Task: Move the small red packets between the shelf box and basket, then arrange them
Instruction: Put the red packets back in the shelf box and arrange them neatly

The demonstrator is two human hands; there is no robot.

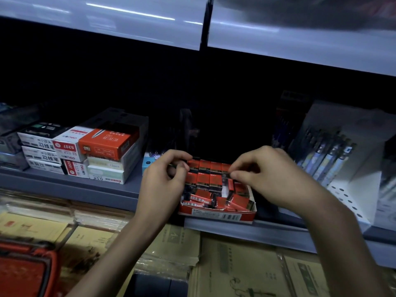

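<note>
Basket [25, 269] sits bottom-left, nearest the camera, red and well apart from the work. I can't tell from this angle whether any packets are in it. Yellowish paper pads [235, 264] are stacked on the level below the shelf [75, 185].

Both hands are up at the shelf box [218, 215], which sits at the shelf's front lip.
- Left hand [165, 176]: fingers curled, thumb and index pinching at the left end of the back rows.
- Right hand [265, 174]: same pinch at the right end.
- Neither hand is carrying anything free.

Red packets [209, 174] are all in the box. The back half has two neat upright rows. The front half is a loose jumble, lying at angles with barcodes showing.

My read is that this is the arranging step, with the transfer looking done or paused. The hands seem to be squaring the standing rows from both ends.

Next move probably:
- Let go of the row without tipping it.
- Pick loose packets from the front pile one at a time.
- Stand each one, same face up, snug against the last row.

Risk: the rows may topple forward into the jumble.

Further out are stacked pen boxes [85, 151] to the left and a pen display [327, 155] to the right. The shelf back is dark.
</note>
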